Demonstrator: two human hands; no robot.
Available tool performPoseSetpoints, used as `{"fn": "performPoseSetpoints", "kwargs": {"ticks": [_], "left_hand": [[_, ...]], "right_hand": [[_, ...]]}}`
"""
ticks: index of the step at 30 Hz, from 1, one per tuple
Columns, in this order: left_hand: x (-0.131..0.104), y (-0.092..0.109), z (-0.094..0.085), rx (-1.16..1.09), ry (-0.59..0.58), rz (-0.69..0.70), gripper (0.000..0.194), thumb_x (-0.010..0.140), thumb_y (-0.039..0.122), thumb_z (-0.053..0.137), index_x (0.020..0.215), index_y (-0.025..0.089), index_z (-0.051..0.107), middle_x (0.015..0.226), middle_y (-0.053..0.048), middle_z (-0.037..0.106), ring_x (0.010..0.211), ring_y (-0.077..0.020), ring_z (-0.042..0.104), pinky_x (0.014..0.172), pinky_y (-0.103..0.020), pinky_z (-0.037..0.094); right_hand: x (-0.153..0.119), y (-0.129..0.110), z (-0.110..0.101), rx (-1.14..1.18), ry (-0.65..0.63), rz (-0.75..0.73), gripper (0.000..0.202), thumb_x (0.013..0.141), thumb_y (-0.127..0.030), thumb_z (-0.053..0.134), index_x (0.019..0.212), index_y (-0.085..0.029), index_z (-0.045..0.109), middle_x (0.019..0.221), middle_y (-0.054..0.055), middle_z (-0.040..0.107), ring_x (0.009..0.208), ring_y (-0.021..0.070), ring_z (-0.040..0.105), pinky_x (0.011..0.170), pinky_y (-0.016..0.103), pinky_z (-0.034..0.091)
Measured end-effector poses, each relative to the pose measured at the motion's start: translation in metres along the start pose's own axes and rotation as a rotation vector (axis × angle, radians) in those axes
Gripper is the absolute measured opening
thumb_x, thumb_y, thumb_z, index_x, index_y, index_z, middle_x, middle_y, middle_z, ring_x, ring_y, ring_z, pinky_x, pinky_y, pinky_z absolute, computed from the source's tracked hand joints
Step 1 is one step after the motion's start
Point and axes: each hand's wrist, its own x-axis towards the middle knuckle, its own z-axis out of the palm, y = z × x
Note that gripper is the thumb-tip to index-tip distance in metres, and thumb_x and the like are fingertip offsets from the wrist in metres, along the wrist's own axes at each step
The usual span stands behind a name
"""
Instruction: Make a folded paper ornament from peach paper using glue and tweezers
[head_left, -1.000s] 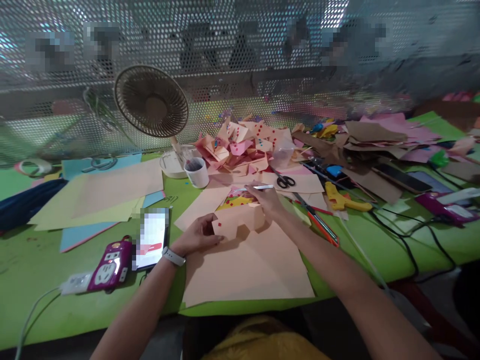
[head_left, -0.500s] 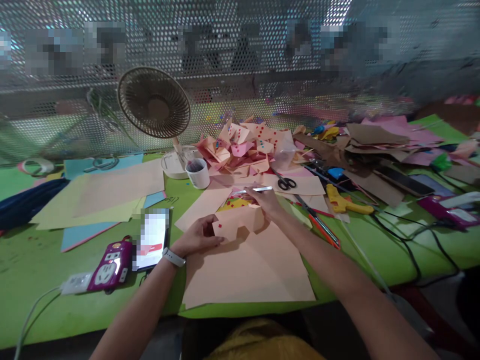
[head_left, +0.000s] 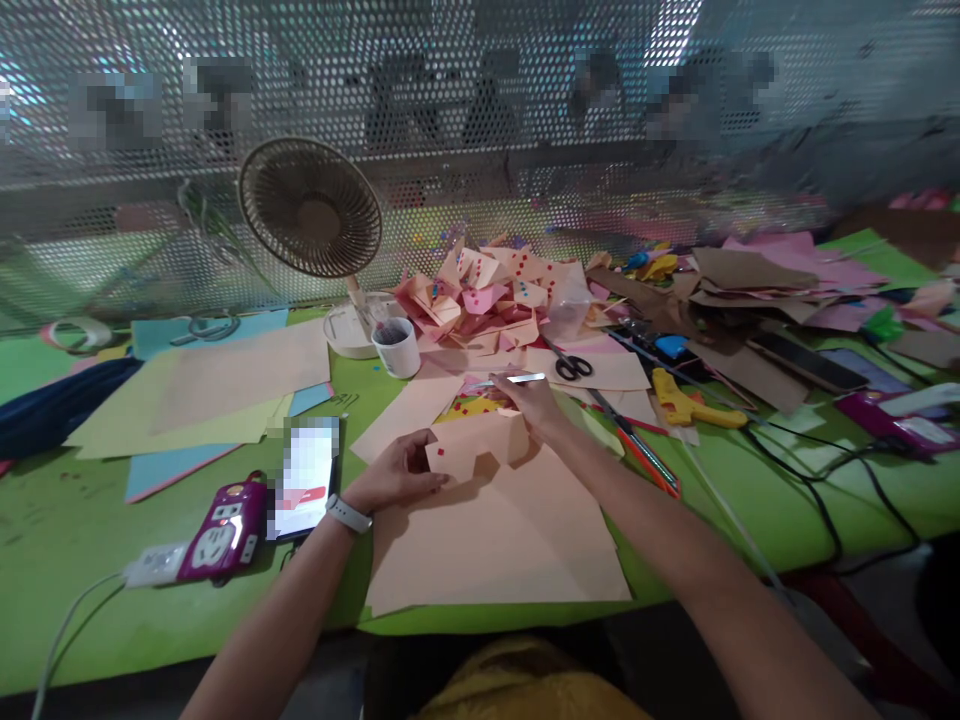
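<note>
My left hand is closed on the left edge of a peach paper piece, its thumb in front. A small red square shows on that piece, near the fingers. My right hand grips a slim silver-white tool, which lies nearly level and points left. Its kind is too small to tell. Beneath the tip lies a yellow patch dotted with small red bits. Large peach sheets are spread under both wrists.
Behind the hands are a heap of folded papers, a white cup and a fan. Black-handled scissors, an orange cutter and a yellow glue gun lie right. A phone and purple power strip lie left.
Both hands, the paper piece and the slim tool look the same as before. The view has shifted very slightly.
</note>
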Motion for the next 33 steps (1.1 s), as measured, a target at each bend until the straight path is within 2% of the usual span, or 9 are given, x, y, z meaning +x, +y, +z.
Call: {"fn": "performPoseSetpoints", "kwargs": {"ticks": [11, 17, 27, 33], "left_hand": [[-0.0003, 0.0018, 0.0016, 0.008, 0.005, -0.005, 0.041, 0.068, 0.031, 0.083, 0.086, 0.016, 0.049, 0.072, 0.001, 0.061, 0.06, -0.0103, 0.059, 0.053, -0.019, 0.044], [-0.0003, 0.0016, 0.0009, 0.02, 0.007, -0.007, 0.041, 0.068, 0.03, 0.083, 0.085, 0.017, 0.048, 0.069, 0.002, 0.06, 0.057, -0.0095, 0.058, 0.05, -0.018, 0.041], [-0.0004, 0.0022, 0.0017, -0.012, -0.004, -0.005, 0.04, 0.068, 0.031, 0.083, 0.087, 0.016, 0.051, 0.076, -0.001, 0.063, 0.063, -0.0114, 0.06, 0.055, -0.02, 0.044], [-0.0007, 0.0022, 0.0017, -0.012, -0.009, -0.017, 0.042, 0.068, 0.032, 0.083, 0.089, 0.016, 0.051, 0.077, -0.002, 0.063, 0.063, -0.0122, 0.061, 0.054, -0.021, 0.045]], "right_hand": [[-0.0045, -0.0064, 0.0045, 0.059, 0.046, 0.088, 0.02, 0.069, -0.037, 0.077, 0.077, -0.02, 0.069, 0.065, 0.003, 0.073, 0.067, 0.0213, 0.073, 0.054, 0.025, 0.054], [-0.0029, -0.0053, 0.0059, 0.076, 0.045, 0.088, 0.022, 0.068, -0.038, 0.077, 0.079, -0.02, 0.069, 0.065, 0.002, 0.073, 0.066, 0.0198, 0.072, 0.052, 0.024, 0.053], [0.0004, -0.0018, 0.0043, 0.068, 0.047, 0.069, 0.023, 0.069, -0.04, 0.077, 0.082, -0.022, 0.069, 0.07, 0.003, 0.075, 0.072, 0.0206, 0.073, 0.055, 0.025, 0.054], [-0.0011, -0.0053, 0.006, 0.057, 0.0, 0.046, 0.025, 0.069, -0.041, 0.077, 0.082, -0.022, 0.068, 0.072, 0.002, 0.075, 0.072, 0.0202, 0.073, 0.052, 0.023, 0.051]]}}
